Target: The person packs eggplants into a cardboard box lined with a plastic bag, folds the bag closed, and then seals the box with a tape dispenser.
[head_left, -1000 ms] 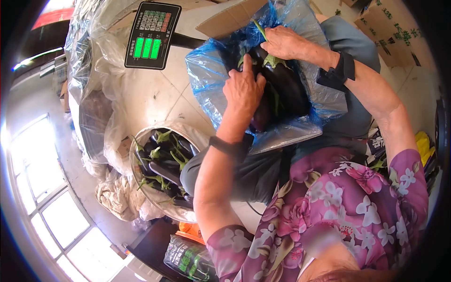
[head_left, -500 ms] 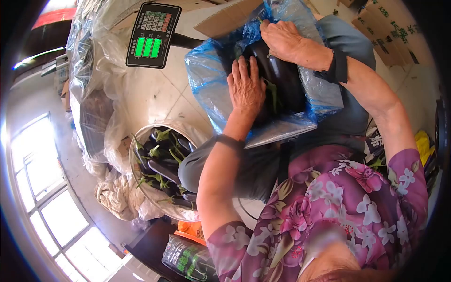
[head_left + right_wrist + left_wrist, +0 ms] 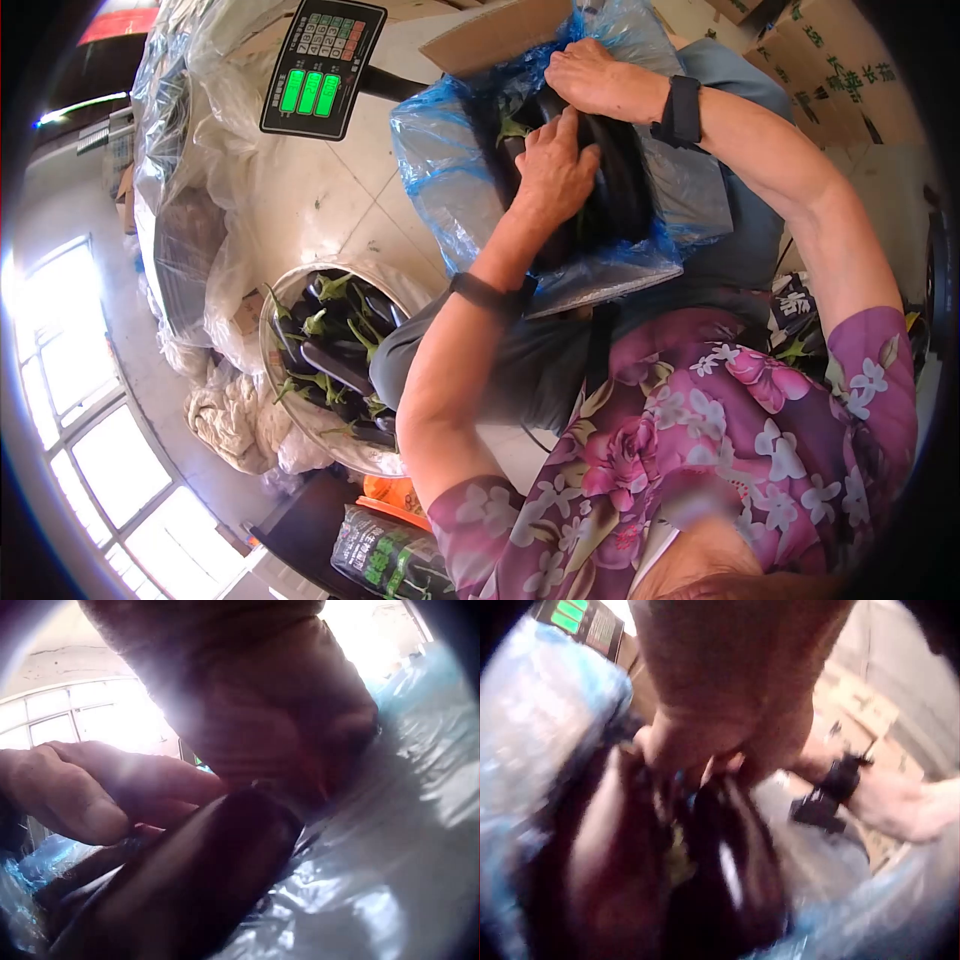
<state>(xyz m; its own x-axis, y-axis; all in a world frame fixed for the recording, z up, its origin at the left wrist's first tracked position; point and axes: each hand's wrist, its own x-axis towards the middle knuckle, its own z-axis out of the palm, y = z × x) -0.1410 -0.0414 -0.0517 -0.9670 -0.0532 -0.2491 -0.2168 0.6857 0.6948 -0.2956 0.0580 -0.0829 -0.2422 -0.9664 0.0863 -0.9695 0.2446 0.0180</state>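
Dark purple eggplants lie in a carton lined with a blue plastic bag (image 3: 430, 150) on the person's lap. At the far end of one eggplant (image 3: 622, 190), the right hand (image 3: 605, 85) curls its fingers over the tip. The left hand (image 3: 557, 172) reaches in beside it, its fairly straight fingers touching the eggplants near the right hand. Another eggplant with a green cap (image 3: 513, 128) lies to its left. In the right wrist view, the left thumb and fingers (image 3: 97, 787) are close to the eggplant (image 3: 187, 877); the right fingertips are mostly hidden.
A scale display (image 3: 323, 65) with green screens stands beyond the carton's left side. More eggplants fill a round, lined tub (image 3: 285, 400) by the knee. Printed cardboard boxes (image 3: 830, 70) are at the back right, and clear plastic sheeting (image 3: 190, 200) hangs at the left.
The left hand first moved back over the eggplants, then right, toward the right hand. The right hand has shifted slightly left, and the green cap beside it is now covered.
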